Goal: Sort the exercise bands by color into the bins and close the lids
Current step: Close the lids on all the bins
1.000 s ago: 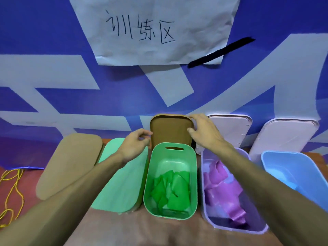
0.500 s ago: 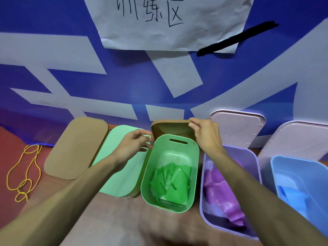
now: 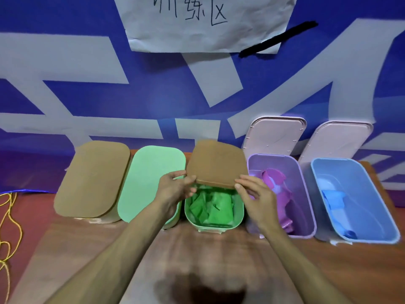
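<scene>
The setting was a staged training area, not a home or a shop. At 12 o'clock a crumpled paper sign (image 3: 203, 25) hung on the backdrop. Its handwritten black characters, cut off at the top, read as 训练区, "training area". A strip of black tape (image 3: 278, 39) held it at 1 o'clock. The backdrop was a blue printed banner (image 3: 153, 95) with large pale shapes, spanning 9 to 3 o'clock. A wood-grain table (image 3: 219, 260) stood against it, with plastic storage bins (image 3: 372, 216) lined up along its far side. At 8 o'clock a yellow cord (image 3: 20, 231) lay loose on a reddish floor (image 3: 32, 205).
</scene>
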Demonstrator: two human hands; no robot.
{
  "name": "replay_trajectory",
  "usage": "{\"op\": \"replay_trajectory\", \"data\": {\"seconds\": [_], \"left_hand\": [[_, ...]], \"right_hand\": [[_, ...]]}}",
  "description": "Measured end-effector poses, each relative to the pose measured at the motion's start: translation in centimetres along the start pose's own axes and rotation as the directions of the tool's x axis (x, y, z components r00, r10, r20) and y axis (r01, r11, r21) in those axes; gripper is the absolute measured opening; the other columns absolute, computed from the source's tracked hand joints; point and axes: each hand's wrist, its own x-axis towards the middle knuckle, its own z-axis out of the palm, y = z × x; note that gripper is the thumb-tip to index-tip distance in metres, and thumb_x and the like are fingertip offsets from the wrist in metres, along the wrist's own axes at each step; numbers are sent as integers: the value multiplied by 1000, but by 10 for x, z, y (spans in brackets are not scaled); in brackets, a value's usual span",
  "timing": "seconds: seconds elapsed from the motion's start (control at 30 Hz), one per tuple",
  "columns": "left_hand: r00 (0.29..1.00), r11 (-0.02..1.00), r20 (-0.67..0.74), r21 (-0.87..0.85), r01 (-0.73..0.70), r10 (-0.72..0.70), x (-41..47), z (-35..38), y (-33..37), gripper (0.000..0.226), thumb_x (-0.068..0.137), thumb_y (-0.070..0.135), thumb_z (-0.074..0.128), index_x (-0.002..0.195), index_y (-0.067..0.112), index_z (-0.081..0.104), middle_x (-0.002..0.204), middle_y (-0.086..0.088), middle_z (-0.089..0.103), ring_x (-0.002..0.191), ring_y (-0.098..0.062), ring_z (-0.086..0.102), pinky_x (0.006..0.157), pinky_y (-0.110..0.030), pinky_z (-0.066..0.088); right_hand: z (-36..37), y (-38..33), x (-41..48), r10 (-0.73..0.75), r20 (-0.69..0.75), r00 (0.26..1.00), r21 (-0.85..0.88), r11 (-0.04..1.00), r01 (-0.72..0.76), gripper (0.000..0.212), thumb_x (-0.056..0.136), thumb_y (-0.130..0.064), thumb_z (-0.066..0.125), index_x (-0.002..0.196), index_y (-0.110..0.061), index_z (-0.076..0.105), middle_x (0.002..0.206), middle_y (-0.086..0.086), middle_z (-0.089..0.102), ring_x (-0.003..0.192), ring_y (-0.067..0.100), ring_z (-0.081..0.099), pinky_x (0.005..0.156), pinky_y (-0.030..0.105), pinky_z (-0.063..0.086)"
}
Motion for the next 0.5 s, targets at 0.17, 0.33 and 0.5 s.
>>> {"op": "replay_trajectory", "data": {"seconds": [0.17, 0.33, 0.5], "left_hand": [[1000, 990, -18, 139, 18, -16, -5, -13, -43, 36, 81, 4, 65, 115, 6, 52, 66, -9, 58, 38, -13, 48, 41, -22, 40], [1000, 945, -5, 326, -24, 28, -12, -19, -70, 36, 81, 18, 64, 115, 15, 53, 83, -9, 66, 63, -21, 57, 59, -30, 43], [990, 873, -45, 478, -96, 133, -16, -18, -85, 37, 86, 34, 59, 116, 14, 57, 87, -7, 68, 78, -29, 65, 73, -39, 52]], "right_hand": [[12, -4, -31, 149, -90, 985, -22, 988, -152, 9, 79, -7, 73, 85, -13, 73, 95, 4, 65, 73, 9, 59, 72, 7, 44], [11, 0, -40, 339, 10, 941, -153, 930, -334, 55, 79, -12, 73, 130, -11, 54, 121, 5, 47, 75, 25, 62, 78, 18, 41], [9, 11, -47, 366, 112, 924, -260, 908, -328, 64, 81, -15, 71, 139, -7, 45, 129, 18, 52, 108, 33, 58, 101, 34, 41]]}}
